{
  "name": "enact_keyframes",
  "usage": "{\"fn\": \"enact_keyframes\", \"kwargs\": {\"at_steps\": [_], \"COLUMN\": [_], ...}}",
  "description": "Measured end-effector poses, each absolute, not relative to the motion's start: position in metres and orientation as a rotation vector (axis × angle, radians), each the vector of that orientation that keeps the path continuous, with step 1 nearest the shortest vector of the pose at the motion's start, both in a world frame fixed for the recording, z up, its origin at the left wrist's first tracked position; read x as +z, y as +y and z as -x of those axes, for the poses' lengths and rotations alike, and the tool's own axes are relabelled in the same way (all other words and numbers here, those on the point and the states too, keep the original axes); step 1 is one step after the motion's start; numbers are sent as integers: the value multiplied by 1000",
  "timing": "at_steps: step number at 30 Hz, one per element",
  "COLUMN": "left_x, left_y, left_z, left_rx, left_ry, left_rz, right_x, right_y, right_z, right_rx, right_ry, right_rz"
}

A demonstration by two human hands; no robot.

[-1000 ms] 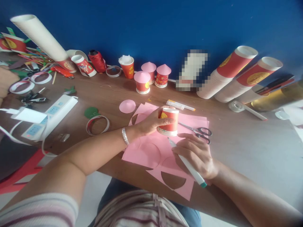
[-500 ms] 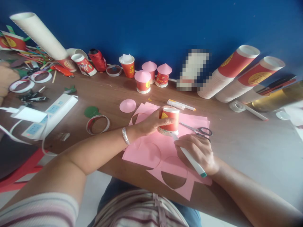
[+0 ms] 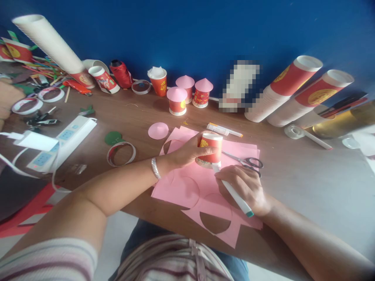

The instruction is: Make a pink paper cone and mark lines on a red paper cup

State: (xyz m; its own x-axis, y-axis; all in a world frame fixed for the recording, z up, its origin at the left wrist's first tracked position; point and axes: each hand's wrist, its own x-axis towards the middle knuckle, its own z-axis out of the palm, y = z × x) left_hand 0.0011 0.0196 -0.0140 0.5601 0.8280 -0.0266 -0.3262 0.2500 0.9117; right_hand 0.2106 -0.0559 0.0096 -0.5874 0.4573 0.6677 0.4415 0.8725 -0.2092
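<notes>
My left hand point(image 3: 190, 150) is wrapped round a red paper cup point(image 3: 214, 147) with a gold emblem, held upside down above pink paper. Faint green marks show on its white band near the rim. In my right hand point(image 3: 244, 187), a white marker pen point(image 3: 237, 197) with a green end lies slanted, its tip at the lower edge of the cup. Whether the tip touches the band cannot be made out. Pink paper sheets point(image 3: 172, 191) with round cut-outs lie under both hands. Beside the right hand rest scissors point(image 3: 253, 162) with dark handles.
Three cups with pink cone roofs point(image 3: 177, 95) stand at the back. Tall cup stacks point(image 3: 293, 82) lean against the blue wall at right. A power strip point(image 3: 63, 144), a tape roll point(image 3: 121, 154) and a pink cone point(image 3: 158, 130) lie left. Another person's hand point(image 3: 10, 97) shows at far left.
The marker has shifted very slightly, its green end a little up and to the left. The left hand keeps the same hold on the cup.
</notes>
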Motion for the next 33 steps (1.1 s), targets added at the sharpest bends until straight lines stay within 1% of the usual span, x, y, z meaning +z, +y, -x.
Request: {"fn": "enact_keyframes", "kwargs": {"at_steps": [9,20,33], "left_x": [-19,-14,-10], "left_y": [22,20,20], "left_z": [-2,-1,-1], "left_rx": [858,849,845], "left_ry": [593,573,559], "left_rz": [-1048,-1047,-1054], "right_x": [3,10,11], "right_y": [-56,-57,-56], "right_z": [-210,-208,-209], "right_rx": [-25,38,15], "right_ry": [-2239,-2283,-2298], "right_rz": [660,645,625]}}
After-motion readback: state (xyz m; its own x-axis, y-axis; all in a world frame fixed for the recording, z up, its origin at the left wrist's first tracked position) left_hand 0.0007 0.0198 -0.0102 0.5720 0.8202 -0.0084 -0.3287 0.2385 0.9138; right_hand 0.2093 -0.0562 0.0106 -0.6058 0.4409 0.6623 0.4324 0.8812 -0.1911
